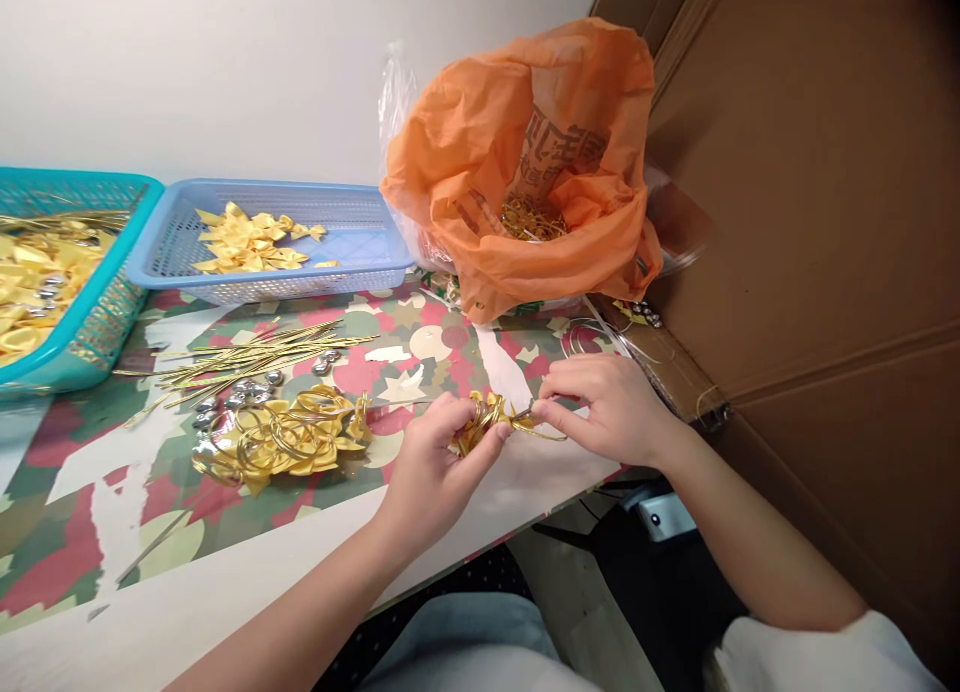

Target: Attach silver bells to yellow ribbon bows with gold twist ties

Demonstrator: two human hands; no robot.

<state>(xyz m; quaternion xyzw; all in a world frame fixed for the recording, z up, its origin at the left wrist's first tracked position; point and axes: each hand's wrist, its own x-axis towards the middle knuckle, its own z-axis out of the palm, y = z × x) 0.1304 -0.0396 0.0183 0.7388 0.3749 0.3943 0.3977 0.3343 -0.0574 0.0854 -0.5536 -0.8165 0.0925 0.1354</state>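
Observation:
My left hand (442, 462) is closed on a yellow ribbon piece with gold rings (480, 427), above the table's front edge. Close on its right, my right hand (596, 407) pinches thin gold wire (540, 430) that comes out of this piece. Left of my hands lies a pile of yellow ribbon flowers with gold rings (289, 437). Behind the pile are several silver bells (251, 390) and a bundle of gold wire strips (255, 357).
A blue basket (375, 267) with yellow ribbon pieces and a teal basket (112, 327) stand at the back left. An orange bag (480, 262) is open behind my hands. Cardboard (810, 212) rises on the right. Camouflage-patterned paper (67, 492) covers the table.

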